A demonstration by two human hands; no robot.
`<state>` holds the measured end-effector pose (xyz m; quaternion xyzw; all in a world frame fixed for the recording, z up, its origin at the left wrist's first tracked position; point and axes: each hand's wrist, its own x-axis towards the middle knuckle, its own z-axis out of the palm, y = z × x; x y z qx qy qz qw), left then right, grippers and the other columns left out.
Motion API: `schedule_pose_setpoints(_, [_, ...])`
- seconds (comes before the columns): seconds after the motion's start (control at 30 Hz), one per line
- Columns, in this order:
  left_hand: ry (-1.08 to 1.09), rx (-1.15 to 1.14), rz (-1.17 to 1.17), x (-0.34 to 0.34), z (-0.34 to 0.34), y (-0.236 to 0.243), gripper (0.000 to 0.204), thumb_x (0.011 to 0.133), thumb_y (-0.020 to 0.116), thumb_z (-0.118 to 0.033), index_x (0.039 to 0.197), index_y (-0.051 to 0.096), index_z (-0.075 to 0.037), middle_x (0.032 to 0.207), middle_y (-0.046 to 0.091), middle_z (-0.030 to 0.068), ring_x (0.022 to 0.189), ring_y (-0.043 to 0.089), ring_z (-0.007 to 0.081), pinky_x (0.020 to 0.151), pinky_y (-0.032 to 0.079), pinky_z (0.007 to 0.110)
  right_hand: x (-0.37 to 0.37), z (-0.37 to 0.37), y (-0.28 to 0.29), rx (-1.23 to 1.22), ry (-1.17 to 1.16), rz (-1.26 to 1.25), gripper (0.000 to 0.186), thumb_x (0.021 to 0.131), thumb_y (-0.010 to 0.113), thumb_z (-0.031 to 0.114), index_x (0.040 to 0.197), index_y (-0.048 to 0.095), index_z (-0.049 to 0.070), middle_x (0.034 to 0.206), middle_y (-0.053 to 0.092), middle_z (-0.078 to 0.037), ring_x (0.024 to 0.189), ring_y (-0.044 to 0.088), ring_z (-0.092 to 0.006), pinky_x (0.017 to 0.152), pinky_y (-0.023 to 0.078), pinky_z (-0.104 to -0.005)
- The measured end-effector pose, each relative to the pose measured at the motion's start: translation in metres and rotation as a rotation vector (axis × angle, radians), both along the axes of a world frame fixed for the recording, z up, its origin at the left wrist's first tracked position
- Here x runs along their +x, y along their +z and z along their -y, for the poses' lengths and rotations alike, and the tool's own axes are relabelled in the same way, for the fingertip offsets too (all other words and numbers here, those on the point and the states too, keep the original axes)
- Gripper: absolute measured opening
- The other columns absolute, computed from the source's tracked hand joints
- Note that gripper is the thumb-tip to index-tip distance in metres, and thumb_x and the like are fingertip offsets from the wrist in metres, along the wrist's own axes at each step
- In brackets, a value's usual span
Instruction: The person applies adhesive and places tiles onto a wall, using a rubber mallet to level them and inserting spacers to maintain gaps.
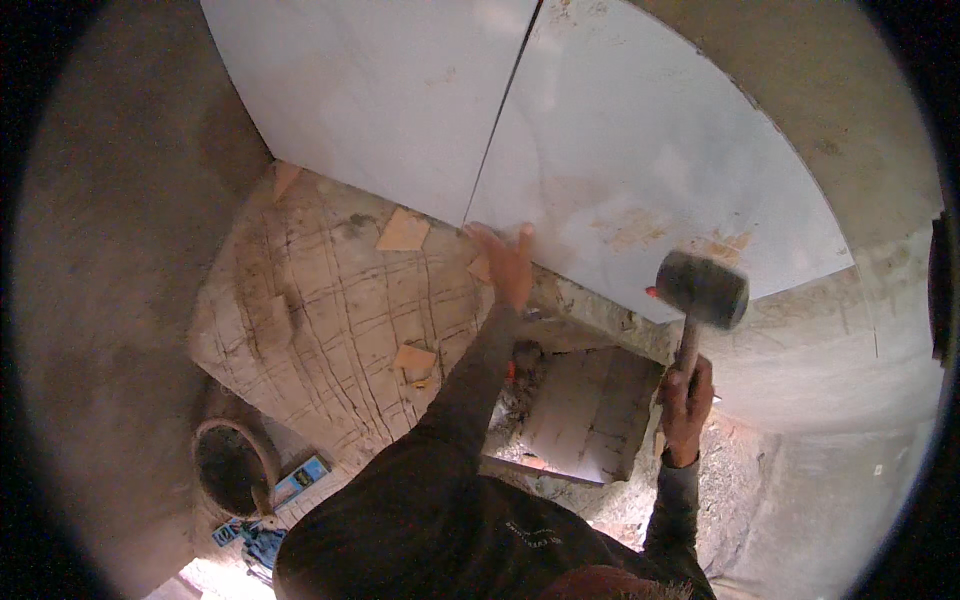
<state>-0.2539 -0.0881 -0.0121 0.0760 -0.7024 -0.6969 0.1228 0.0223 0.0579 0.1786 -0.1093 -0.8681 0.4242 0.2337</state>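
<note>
My right hand (686, 408) grips the wooden handle of a mallet (703, 290) with a thick dark head. The mallet head is raised over the front edge of the right white tile (660, 150). My left hand (510, 268) has its fingers spread at the front edge of the large tiles, close to the narrow seam between them, and holds nothing. The left white tile (380, 90) lies alongside, divided from the right one by that thin dark line. Smudges of dried dirt mark the right tile near the mallet.
Scored, rough mortar (330, 290) spreads in front of the tiles, with an orange tile scrap (404, 231) and another small orange piece (415, 358) on it. A bucket (230, 465) and a blue level (290, 487) lie at lower left. A grey block (590, 410) stands between my arms.
</note>
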Motion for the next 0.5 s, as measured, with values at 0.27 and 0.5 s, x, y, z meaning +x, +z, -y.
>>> schedule_pose_setpoints(0.27, [-0.147,-0.514,0.159,0.013,0.037,0.025,0.114,0.089,0.055,-0.070,0.148,0.015,0.019,0.158,0.013,0.0357,0.149,0.007,0.0470,0.122,0.008,0.052,0.012,-0.013,-0.069,0.191,0.103,0.621,0.032,0.090,0.070,0.022,0.110,0.058,0.000,0.082,0.062,-0.018,0.076,0.061,-0.0335,0.068,0.047,-0.0416])
schedule_pose_setpoints(0.5, [-0.143,-0.590,0.152,0.003,0.027,-0.010,0.121,0.086,0.041,-0.081,0.145,0.019,0.022,0.155,0.015,0.0382,0.149,0.004,0.0496,0.119,0.001,0.060,-0.038,-0.064,-0.097,0.830,0.376,0.528,0.026,0.088,0.071,0.024,0.100,0.057,0.005,0.087,0.062,-0.015,0.078,0.064,-0.0339,0.060,0.052,-0.0445])
